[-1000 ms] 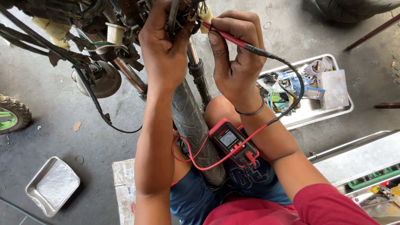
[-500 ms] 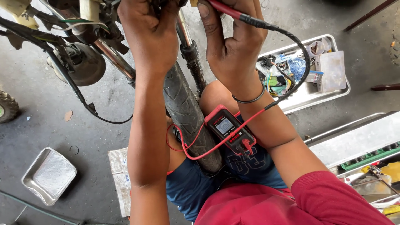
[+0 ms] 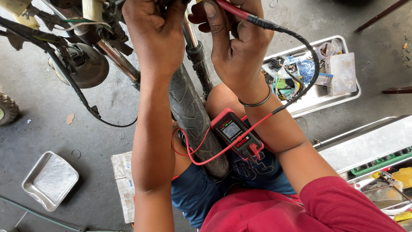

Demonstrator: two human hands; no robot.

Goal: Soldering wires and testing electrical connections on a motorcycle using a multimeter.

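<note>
Hands work at the top centre of the frame: the right hand [image 3: 236, 47] is clamped on a red probe [image 3: 234, 10], the left hand [image 3: 156, 34] gripping machine parts beside it. Below them, a red multimeter [image 3: 236, 133] rests on the person's lap.

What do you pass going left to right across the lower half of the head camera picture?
Small square metal tray → folded newspaper → black rubber tyre → red handheld multimeter → green socket holder.
</note>
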